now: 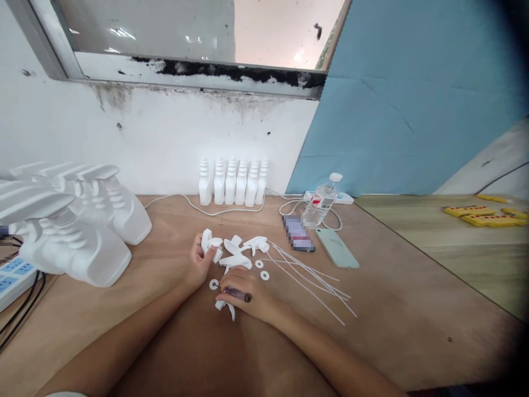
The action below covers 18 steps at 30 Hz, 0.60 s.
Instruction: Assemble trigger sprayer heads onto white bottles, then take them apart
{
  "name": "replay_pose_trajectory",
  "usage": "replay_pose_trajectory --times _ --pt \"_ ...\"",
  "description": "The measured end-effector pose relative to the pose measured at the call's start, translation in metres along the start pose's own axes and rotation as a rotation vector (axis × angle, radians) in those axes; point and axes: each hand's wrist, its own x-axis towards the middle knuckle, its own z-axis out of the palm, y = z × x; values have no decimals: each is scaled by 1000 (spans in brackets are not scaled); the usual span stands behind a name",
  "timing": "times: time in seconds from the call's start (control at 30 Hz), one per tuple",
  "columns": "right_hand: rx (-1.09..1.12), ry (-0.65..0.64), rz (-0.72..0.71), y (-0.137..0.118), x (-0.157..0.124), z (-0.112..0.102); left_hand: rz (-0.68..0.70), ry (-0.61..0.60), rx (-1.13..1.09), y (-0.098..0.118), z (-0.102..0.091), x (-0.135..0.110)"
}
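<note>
My left hand is closed round a white spray trigger head, raised a little over the table. My right hand grips a slim tool by its dark see-through handle, which looks like a small screwdriver. Its thin tip reaches to a white ring washer on the table; whether it goes through the hole I cannot tell. More white spray trigger heads lie around the right hand, one partly under it. Two other washers and several thin white dip tubes lie to the right.
Small white bottles stand in a row by the wall. Large white bottles stand at left beside a power strip. Two phones, a water bottle and a white cable lie or stand behind the tubes. Yellow pieces are far right.
</note>
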Motion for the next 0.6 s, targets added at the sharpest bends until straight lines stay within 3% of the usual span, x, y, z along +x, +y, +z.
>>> replay_pose_trajectory --times 0.1,0.27,0.4,0.5,0.6 --pt "60 -55 -34 -5 2 -2 73 -45 97 3 -3 -3" --pt "149 -206 -27 -18 -2 -13 313 -132 421 16 -15 -5" --pt "120 -329 -68 -20 -4 -32 350 -209 560 27 -27 -8" --pt "-23 -257 -8 -13 -3 -49 410 -272 629 32 -34 -10" --pt "-170 -41 13 3 -4 -62 496 -384 712 38 -37 -11"
